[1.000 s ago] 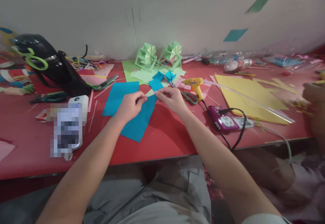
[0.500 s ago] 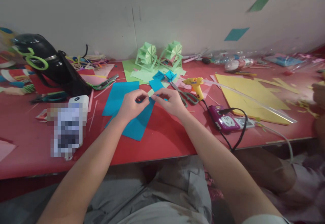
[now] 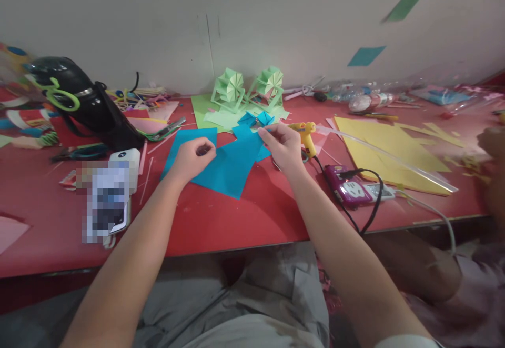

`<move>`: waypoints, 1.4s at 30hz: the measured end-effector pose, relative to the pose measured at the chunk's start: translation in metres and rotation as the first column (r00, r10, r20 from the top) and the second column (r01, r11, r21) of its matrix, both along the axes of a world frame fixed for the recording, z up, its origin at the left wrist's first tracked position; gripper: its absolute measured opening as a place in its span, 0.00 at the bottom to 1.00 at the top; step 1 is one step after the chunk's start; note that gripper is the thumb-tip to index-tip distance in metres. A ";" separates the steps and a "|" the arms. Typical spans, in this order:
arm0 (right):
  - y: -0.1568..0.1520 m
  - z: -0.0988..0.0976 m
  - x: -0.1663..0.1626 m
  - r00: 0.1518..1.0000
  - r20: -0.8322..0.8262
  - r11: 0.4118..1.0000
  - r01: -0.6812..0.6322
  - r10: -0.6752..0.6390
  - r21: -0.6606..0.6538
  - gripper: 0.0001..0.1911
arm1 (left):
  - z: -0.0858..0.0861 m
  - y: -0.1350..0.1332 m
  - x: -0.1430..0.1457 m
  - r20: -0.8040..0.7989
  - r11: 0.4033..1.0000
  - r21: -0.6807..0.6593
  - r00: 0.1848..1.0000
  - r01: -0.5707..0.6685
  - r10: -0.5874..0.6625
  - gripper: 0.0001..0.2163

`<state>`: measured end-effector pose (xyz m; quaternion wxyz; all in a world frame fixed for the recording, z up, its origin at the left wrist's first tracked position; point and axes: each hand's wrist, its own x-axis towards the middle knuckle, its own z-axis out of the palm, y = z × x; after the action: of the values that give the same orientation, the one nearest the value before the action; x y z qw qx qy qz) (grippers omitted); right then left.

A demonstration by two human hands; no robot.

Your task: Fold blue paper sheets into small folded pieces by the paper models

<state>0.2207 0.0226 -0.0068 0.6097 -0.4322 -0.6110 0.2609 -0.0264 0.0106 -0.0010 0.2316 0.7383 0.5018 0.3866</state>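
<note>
A blue paper sheet (image 3: 236, 166) is stretched between my two hands, slightly tilted over the table. My right hand (image 3: 284, 147) pinches its upper right corner between thumb and finger. The curled fingers of my left hand (image 3: 193, 159) are closed at its upper left corner; the exact contact is partly hidden. Another blue sheet (image 3: 203, 133) lies beneath and behind my left hand. Behind the held sheet are small folded blue paper pieces (image 3: 263, 118). A yellow glue gun (image 3: 308, 138) stands just beyond my right hand, which covers most of the scissors.
Two light green paper wheels on stands (image 3: 230, 89) are at the back. A black bottle (image 3: 84, 98) and a phone (image 3: 106, 203) are on the left. To the right are a purple power strip (image 3: 349, 186), yellow sheets (image 3: 386, 148) and another person's hand (image 3: 491, 142).
My hands have moved apart, the left leftward and the right rightward and up. The blue sheet has risen and turned between them, covering the light green piece that showed there.
</note>
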 end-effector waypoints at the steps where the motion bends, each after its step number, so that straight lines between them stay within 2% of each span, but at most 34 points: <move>1: 0.001 0.000 0.002 1.000 -0.010 1.000 0.019 -0.019 -0.023 0.12 | 0.000 0.001 -0.004 -0.019 1.000 -0.015 1.000 0.007 -0.007 0.07; 4: 0.004 0.000 0.005 0.999 -0.013 0.993 0.034 -0.036 -0.113 0.09 | 0.000 0.005 -0.013 -0.079 0.998 -0.065 0.996 0.026 -0.031 0.10; 6: 0.004 0.001 0.006 1.000 0.017 0.987 0.004 -0.001 -0.158 0.07 | -0.001 0.007 -0.017 -0.108 0.997 -0.076 0.994 0.020 -0.028 0.10; 9: 0.001 0.002 0.006 0.985 0.139 0.980 -0.077 0.104 -0.186 0.08 | -0.003 0.005 -0.017 -0.165 0.997 -0.074 0.985 0.030 -0.042 0.09; 11: -0.005 0.003 0.003 0.950 0.272 0.981 -0.117 0.155 -0.152 0.09 | -0.002 0.002 -0.013 -0.202 0.996 -0.073 0.977 0.048 -0.062 0.09; 14: -0.016 0.005 -0.003 0.824 0.537 0.982 -0.181 0.182 -0.055 0.08 | 0.000 -0.003 -0.005 -0.231 0.992 -0.044 0.965 0.121 -0.128 0.07; 16: -0.023 0.006 -0.009 0.712 0.690 0.989 -0.144 0.128 -0.035 0.09 | 0.002 -0.006 0.002 -0.255 0.985 -0.009 0.952 0.173 -0.170 0.07; 18: -0.028 0.007 -0.014 0.632 0.771 0.995 -0.096 0.080 -0.024 0.09 | 0.003 -0.009 0.007 -0.303 0.979 0.025 0.935 0.200 -0.184 0.07; 20: -0.030 0.006 -0.019 0.590 0.803 0.993 -0.110 0.090 -0.031 0.09 | 0.004 -0.012 0.012 -0.340 0.976 0.053 0.923 0.213 -0.183 0.07; 22: -0.030 0.004 -0.021 0.599 0.786 0.983 -0.169 0.154 -0.064 0.08 | 0.003 -0.014 0.017 -0.353 0.969 0.072 0.915 0.236 -0.196 0.07; 25: -0.027 -0.001 -0.024 0.656 0.717 0.966 -0.242 0.233 -0.092 0.08 | 0.001 -0.017 0.023 -0.347 0.958 0.085 0.909 0.273 -0.229 0.07; 29: -0.025 -0.004 -0.024 0.696 0.661 0.954 -0.279 0.281 -0.112 0.07 | -0.001 -0.017 0.026 -0.349 0.962 0.097 0.914 0.257 -0.209 0.08; 33: -0.024 0.000 -0.021 0.702 0.649 0.955 -0.253 0.293 -0.158 0.06 | 0.002 -0.012 0.017 -0.352 0.976 0.122 0.927 0.181 -0.128 0.08; 39: -0.017 0.003 -0.004 0.690 0.644 0.942 -0.205 0.331 -0.265 0.06 | 0.003 0.002 -0.016 -0.331 0.993 0.105 0.943 0.051 -0.013 0.07; 42: -0.013 0.002 0.004 0.710 0.645 0.954 -0.143 0.284 -0.263 0.06 | 0.003 0.007 -0.028 -0.322 0.995 0.095 0.946 -0.019 0.049 0.06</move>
<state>0.2243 0.0098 -0.0050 0.2666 -0.4804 -0.8079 0.2131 -0.0547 0.0171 0.0024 0.1057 0.7928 0.5273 0.2866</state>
